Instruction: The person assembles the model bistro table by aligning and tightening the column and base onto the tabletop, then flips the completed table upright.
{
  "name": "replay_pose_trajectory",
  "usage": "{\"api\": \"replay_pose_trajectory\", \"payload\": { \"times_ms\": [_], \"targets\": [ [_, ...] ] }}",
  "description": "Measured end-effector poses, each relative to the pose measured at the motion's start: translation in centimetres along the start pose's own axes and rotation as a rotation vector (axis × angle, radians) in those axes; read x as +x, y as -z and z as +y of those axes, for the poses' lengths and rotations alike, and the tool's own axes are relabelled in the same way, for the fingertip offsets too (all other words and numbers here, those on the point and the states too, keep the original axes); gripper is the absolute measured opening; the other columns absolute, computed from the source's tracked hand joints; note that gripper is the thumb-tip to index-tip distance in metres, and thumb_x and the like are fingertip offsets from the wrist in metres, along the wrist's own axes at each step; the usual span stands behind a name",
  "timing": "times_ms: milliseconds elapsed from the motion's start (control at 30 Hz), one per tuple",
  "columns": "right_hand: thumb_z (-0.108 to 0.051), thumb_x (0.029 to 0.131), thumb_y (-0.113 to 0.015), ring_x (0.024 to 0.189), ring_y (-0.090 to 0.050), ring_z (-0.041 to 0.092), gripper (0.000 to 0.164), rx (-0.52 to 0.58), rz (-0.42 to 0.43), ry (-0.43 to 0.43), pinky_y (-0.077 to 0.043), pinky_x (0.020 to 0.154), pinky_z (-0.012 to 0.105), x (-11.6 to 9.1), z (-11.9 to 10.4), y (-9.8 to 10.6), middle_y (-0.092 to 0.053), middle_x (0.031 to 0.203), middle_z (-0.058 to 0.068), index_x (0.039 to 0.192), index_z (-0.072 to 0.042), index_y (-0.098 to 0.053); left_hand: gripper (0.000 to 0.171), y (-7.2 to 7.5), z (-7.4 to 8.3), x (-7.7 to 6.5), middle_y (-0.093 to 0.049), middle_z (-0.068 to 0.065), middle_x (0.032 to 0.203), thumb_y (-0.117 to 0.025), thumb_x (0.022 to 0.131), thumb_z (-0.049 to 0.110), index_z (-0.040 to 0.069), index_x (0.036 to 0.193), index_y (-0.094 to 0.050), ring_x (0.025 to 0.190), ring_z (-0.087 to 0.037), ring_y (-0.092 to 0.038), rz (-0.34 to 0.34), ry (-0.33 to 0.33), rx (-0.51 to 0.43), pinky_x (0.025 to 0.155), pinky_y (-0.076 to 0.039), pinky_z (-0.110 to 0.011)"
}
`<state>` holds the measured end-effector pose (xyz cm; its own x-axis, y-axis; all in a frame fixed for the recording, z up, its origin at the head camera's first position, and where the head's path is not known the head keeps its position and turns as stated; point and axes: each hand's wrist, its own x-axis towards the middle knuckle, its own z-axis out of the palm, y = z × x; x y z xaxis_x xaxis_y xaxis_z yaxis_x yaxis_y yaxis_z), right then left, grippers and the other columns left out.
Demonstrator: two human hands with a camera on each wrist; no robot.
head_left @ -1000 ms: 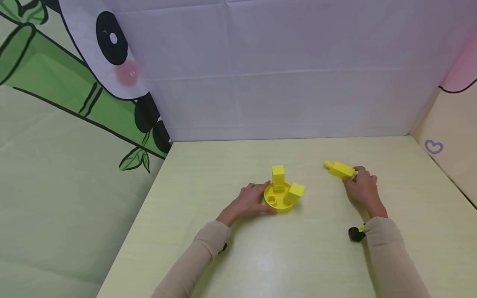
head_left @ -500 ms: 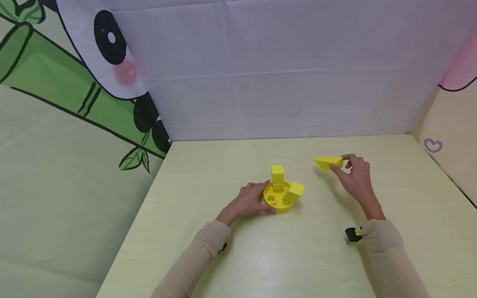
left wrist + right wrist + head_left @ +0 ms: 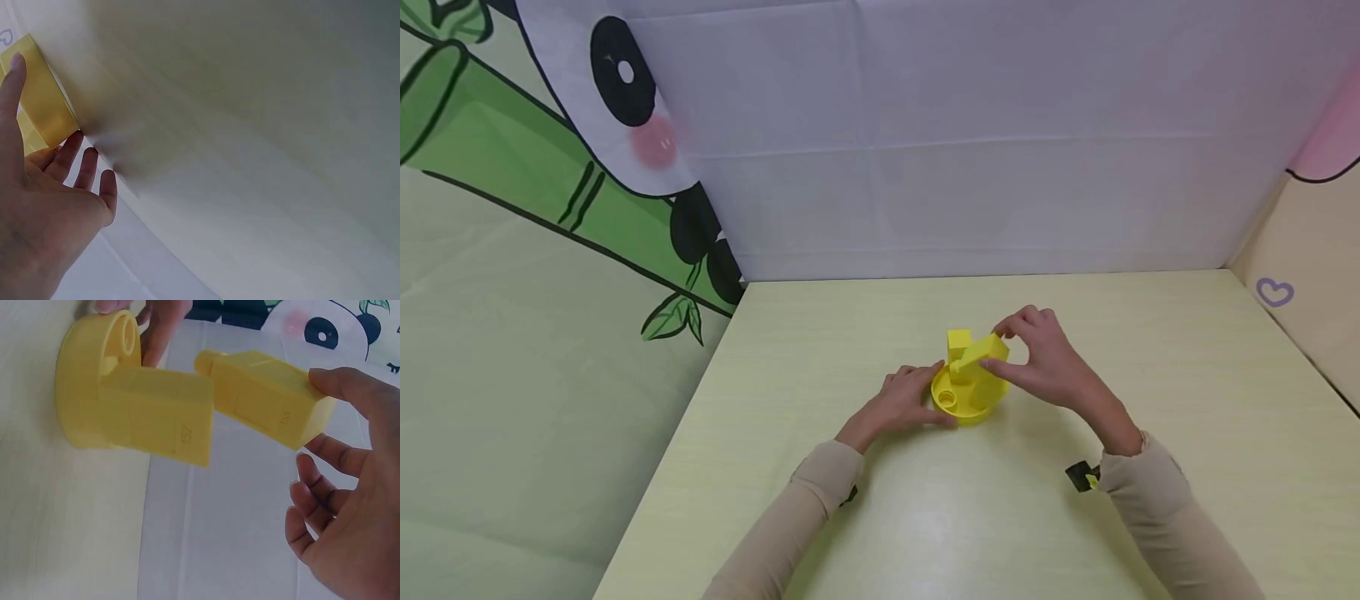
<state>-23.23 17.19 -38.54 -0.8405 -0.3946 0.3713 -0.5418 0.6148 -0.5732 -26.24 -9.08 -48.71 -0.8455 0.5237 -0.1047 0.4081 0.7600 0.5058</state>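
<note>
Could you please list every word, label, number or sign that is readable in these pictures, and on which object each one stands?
"152" (sideways and faint, so my best reading): the seated block in the round base.
Marking too blurred to read surely: the held block in the right hand.
Purple heart outline, no letters: the side panel.
No readable words or brands.

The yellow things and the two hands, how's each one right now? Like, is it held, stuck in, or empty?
Round base: on the table, held at its side
Held block: tilted, out of the base
Front block: set in the base
Back block: set in the base
Ring socket: empty
Left hand: gripping the base
Right hand: pinching a block
</note>
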Motion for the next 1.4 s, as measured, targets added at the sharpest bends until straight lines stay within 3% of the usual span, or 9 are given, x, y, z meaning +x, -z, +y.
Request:
{"api": "replay_pose_trajectory", "payload": {
  "times_ms": [200, 467, 667, 767, 933, 1133, 1300, 1400],
  "targets": [
    [-0.027, 0.088, -0.083, 0.102, -0.047, 0.034, 0.033, -0.109, -0.108, 0.037, -0.042, 0.083, 0.050, 0.7, -0.9, -2.1, -0.058, 0.105, 0.012, 0.107, -0.003, -0.068, 0.104, 0.0, 0.0, 0.0, -0.047, -0.003, 0.158, -0.078, 0.085, 0.062, 0.013, 0.164, -0.030, 0.138, -0.029, -0.040, -0.002, 0.001, 0.006, 0.111, -0.030, -0.050],
    [-0.031, 0.088, -0.082, 0.104, -0.047, 0.034, 0.034, -0.199, -0.194, 0.005, -0.038, 0.088, 0.056, 1.1, -1.5, -3.6, -0.057, 0.106, 0.009, 0.105, -0.005, -0.068, 0.102, 0.0, 0.2, 0.0, -0.048, -0.004, 0.157, -0.077, 0.087, 0.061, 0.014, 0.164, -0.030, 0.138, -0.030, -0.039, -0.012, 0.001, 0.009, 0.114, -0.028, -0.051],
    [-0.038, 0.089, -0.080, 0.107, -0.048, 0.036, 0.038, -0.252, -0.181, -0.021, -0.038, 0.088, 0.056, 1.6, -2.0, -4.5, -0.058, 0.106, 0.010, 0.107, -0.007, -0.068, 0.102, 0.0, 0.3, -0.1, -0.048, -0.002, 0.157, -0.077, 0.086, 0.060, 0.017, 0.165, -0.030, 0.137, -0.029, -0.040, -0.007, -0.008, 0.010, 0.112, -0.029, -0.050],
    [-0.044, 0.088, -0.079, 0.104, -0.048, 0.035, 0.043, -0.281, -0.165, -0.042, -0.037, 0.087, 0.055, 2.0, -2.5, -5.2, -0.058, 0.101, 0.009, 0.106, -0.007, -0.068, 0.091, 0.0, 0.3, -0.2, -0.053, 0.000, 0.152, -0.079, 0.086, 0.059, 0.020, 0.160, -0.042, 0.136, -0.029, -0.041, 0.007, -0.015, 0.001, 0.112, -0.029, -0.051],
    [-0.052, 0.088, -0.077, 0.097, -0.047, 0.033, 0.048, -0.323, -0.131, -0.087, -0.035, 0.087, 0.054, 2.6, -3.4, -6.6, -0.056, 0.095, 0.008, 0.099, -0.006, -0.067, 0.064, 0.0, 0.1, -0.3, -0.064, 0.003, 0.131, -0.082, 0.084, 0.055, 0.024, 0.136, -0.065, 0.131, -0.030, -0.044, 0.028, -0.027, -0.013, 0.110, -0.030, -0.053],
    [-0.053, 0.091, -0.073, 0.091, -0.045, 0.031, 0.047, -0.379, -0.105, -0.132, -0.034, 0.085, 0.051, 2.8, -3.9, -7.7, -0.055, 0.090, 0.007, 0.091, -0.006, -0.063, 0.051, 0.0, -0.1, -0.2, -0.065, 0.013, 0.106, -0.084, 0.083, 0.053, 0.024, 0.121, -0.069, 0.122, -0.027, -0.046, 0.044, -0.044, -0.052, 0.105, -0.032, -0.051],
    [-0.053, 0.094, -0.069, 0.100, -0.047, 0.034, 0.054, -0.349, -0.156, -0.113, -0.034, 0.086, 0.052, 2.5, -3.9, -7.4, -0.060, 0.104, 0.010, 0.120, -0.006, -0.069, 0.051, -0.1, -0.2, -0.3, -0.066, 0.013, 0.109, -0.084, 0.085, 0.050, 0.021, 0.124, -0.069, 0.120, -0.026, -0.046, 0.038, -0.068, -0.062, 0.104, -0.032, -0.051],
    [-0.043, 0.096, -0.069, 0.104, -0.046, 0.034, 0.053, -0.292, -0.210, -0.048, -0.033, 0.086, 0.052, 2.4, -3.6, -6.8, -0.059, 0.111, 0.011, 0.137, -0.009, -0.065, 0.057, -0.1, -0.3, -0.4, -0.066, 0.008, 0.118, -0.083, 0.086, 0.049, 0.020, 0.131, -0.065, 0.124, -0.028, -0.046, 0.032, -0.066, -0.056, 0.105, -0.032, -0.052]
  ]
}}
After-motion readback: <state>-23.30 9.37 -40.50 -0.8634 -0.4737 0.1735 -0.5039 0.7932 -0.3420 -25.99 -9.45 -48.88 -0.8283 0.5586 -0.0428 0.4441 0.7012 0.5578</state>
